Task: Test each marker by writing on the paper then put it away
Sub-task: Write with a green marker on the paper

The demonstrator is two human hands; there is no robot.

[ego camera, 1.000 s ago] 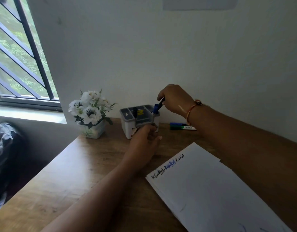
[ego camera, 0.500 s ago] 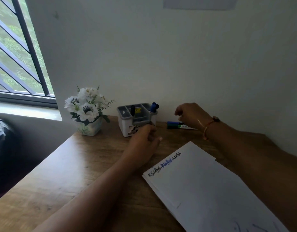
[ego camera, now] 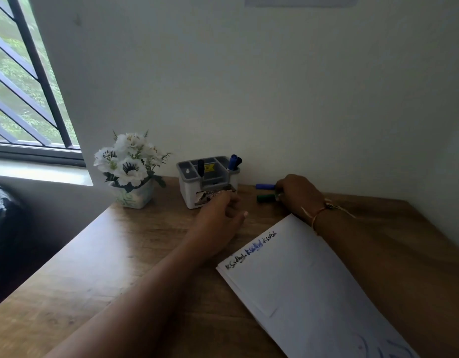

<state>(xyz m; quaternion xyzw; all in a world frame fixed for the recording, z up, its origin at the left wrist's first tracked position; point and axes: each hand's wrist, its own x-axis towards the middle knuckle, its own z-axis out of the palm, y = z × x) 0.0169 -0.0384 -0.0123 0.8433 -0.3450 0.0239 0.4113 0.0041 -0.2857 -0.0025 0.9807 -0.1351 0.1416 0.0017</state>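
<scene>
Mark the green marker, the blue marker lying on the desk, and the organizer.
green marker [ego camera: 265, 198]: head view, on its exposed dark green end.
blue marker [ego camera: 264, 186]: head view, middle of its exposed blue end.
organizer [ego camera: 189, 193]: head view, left part of its white front wall.

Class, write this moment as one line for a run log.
right hand: grips green marker | left hand: rests by organizer | loose blue marker: on desk | paper: three test scribbles
</scene>
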